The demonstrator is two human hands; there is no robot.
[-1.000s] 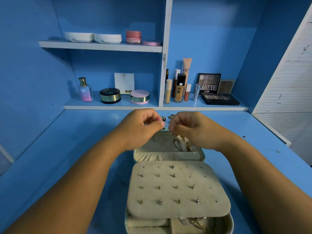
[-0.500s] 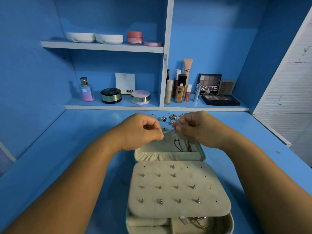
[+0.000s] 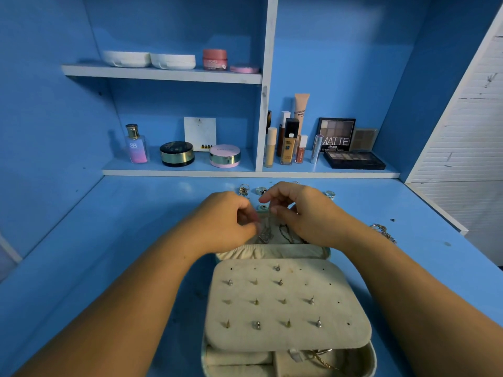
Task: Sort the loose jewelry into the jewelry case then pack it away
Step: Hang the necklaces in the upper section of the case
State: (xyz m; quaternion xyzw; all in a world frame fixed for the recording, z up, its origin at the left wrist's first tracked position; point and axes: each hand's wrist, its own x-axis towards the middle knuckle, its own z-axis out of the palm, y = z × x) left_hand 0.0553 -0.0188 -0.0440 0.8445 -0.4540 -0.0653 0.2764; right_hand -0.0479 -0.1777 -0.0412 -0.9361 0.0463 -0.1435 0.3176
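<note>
Cream-lined jewelry case (image 3: pixel 285 308) open on the blue counter (image 3: pixel 122 227), long axis running away from the person, studs on its near panel, left hand (image 3: pixel 226 221) and right hand (image 3: pixel 302 213) over its far lid, both pinching a thin chain (image 3: pixel 265 234)

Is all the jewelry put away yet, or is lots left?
Partway. Studs already sit in the earring panel. The left hand and right hand pinch a necklace at the lid pocket. Rings and a chain lie loose on the desk, and the case is open.
</note>
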